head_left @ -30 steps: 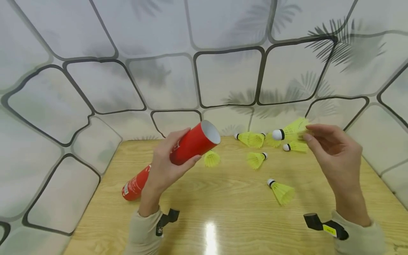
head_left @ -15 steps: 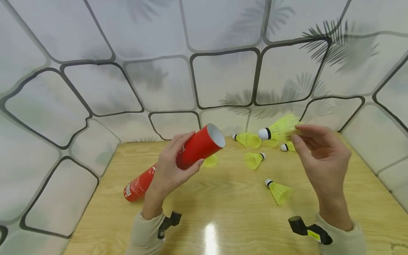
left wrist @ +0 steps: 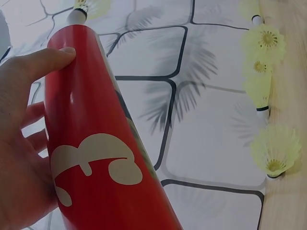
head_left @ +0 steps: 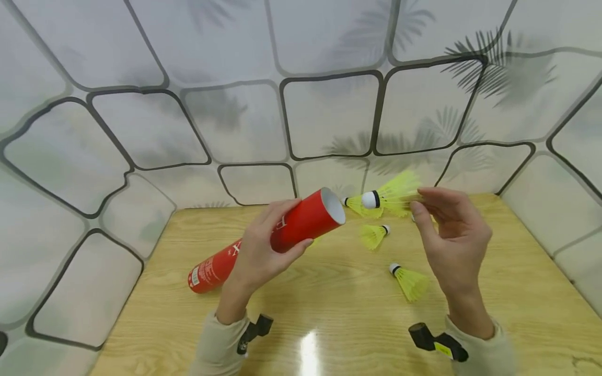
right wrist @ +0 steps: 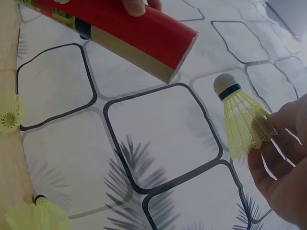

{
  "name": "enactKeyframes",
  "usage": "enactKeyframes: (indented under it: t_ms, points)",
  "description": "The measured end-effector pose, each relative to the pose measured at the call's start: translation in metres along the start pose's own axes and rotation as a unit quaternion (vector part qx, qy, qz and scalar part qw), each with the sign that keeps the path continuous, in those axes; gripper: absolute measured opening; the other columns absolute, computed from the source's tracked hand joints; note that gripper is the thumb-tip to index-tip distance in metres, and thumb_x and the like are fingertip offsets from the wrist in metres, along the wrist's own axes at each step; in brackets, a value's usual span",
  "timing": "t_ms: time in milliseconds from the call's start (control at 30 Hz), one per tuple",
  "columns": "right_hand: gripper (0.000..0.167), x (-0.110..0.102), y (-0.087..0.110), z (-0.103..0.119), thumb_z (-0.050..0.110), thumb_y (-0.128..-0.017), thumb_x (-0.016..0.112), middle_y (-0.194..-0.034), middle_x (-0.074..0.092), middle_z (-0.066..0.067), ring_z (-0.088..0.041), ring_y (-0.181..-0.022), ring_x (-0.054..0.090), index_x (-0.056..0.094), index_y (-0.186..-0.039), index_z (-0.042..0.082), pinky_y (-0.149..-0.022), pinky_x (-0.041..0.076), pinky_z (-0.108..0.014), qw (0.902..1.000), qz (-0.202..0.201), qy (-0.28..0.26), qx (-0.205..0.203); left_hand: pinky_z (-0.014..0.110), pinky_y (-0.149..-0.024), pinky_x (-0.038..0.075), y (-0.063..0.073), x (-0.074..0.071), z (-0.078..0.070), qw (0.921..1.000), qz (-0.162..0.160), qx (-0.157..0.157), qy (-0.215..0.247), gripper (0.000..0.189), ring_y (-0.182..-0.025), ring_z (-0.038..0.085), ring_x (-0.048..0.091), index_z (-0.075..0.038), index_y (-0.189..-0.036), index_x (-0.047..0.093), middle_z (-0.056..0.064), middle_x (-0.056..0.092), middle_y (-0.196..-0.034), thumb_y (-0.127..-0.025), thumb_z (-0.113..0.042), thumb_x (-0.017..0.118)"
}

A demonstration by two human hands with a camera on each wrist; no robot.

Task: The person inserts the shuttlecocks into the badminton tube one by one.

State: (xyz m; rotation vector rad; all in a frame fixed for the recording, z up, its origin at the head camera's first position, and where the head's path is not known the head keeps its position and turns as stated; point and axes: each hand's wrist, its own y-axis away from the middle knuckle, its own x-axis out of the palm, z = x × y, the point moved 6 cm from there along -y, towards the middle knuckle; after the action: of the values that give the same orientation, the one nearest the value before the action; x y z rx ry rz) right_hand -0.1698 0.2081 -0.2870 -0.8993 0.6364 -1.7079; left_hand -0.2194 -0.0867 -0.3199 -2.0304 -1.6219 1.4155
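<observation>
My left hand (head_left: 265,248) grips a long red shuttlecock tube (head_left: 308,222) around its upper part. The tube is tilted, its uncovered round mouth facing up and to the right. My right hand (head_left: 453,237) pinches a yellow shuttlecock (head_left: 395,196) by the skirt edge, between thumb and fingers. Its white cork points left toward the tube mouth, with a gap between them. In the right wrist view the held shuttlecock (right wrist: 242,115) and the tube (right wrist: 144,36) are clearly apart.
On the wooden table (head_left: 329,303) lie several more yellow shuttlecocks, one near the front (head_left: 410,282) and one farther back (head_left: 373,236). Others sit by the patterned wall (head_left: 334,115), partly behind the held one. The wall closes off the back and sides.
My right hand has moved left with its shuttlecock, closer to the tube mouth. The left hand has shifted the tube slightly to the right and down.
</observation>
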Motion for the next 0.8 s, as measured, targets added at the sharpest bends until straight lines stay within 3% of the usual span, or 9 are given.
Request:
enactKeyframes:
  t_ms: [167, 433, 800]
  points:
    - [0.026, 0.012, 0.004, -0.003, -0.025, -0.082, 0.065, -0.100, 0.073, -0.015, -0.019, -0.088, 0.071, 0.061, -0.107, -0.025, -0.083, 0.057, -0.023, 0.9992, 0.019, 0.031, -0.014, 0.041, -0.089, 0.058, -0.001, 0.003, -0.003, 0.9999, 0.001, 0.010, 0.005, 0.069, -0.120, 0.020, 0.059, -0.015, -0.144, 0.056, 0.001, 0.060, -0.137, -0.083, -0.021, 0.087]
    - [0.027, 0.027, 0.013, -0.009, -0.026, -0.080, 0.068, -0.102, 0.070, -0.016, -0.016, -0.090, 0.070, 0.066, -0.106, -0.019, -0.083, 0.056, -0.024, 0.9922, 0.060, 0.105, -0.029, 0.040, -0.089, 0.059, 0.000, 0.010, -0.005, 0.9997, -0.001, -0.004, 0.023, 0.067, -0.124, 0.020, 0.055, -0.017, -0.141, 0.059, 0.001, 0.057, -0.139, -0.081, -0.019, 0.089]
    - [0.030, 0.042, 0.024, -0.012, -0.028, -0.075, 0.071, -0.094, 0.073, -0.022, -0.015, -0.091, 0.071, 0.073, -0.099, -0.011, -0.087, 0.057, -0.027, 0.9878, 0.081, 0.120, -0.059, 0.040, -0.090, 0.059, 0.000, 0.012, -0.006, 0.9995, 0.001, 0.001, 0.031, 0.067, -0.125, 0.019, 0.056, -0.019, -0.143, 0.060, 0.000, 0.058, -0.140, -0.082, -0.019, 0.089]
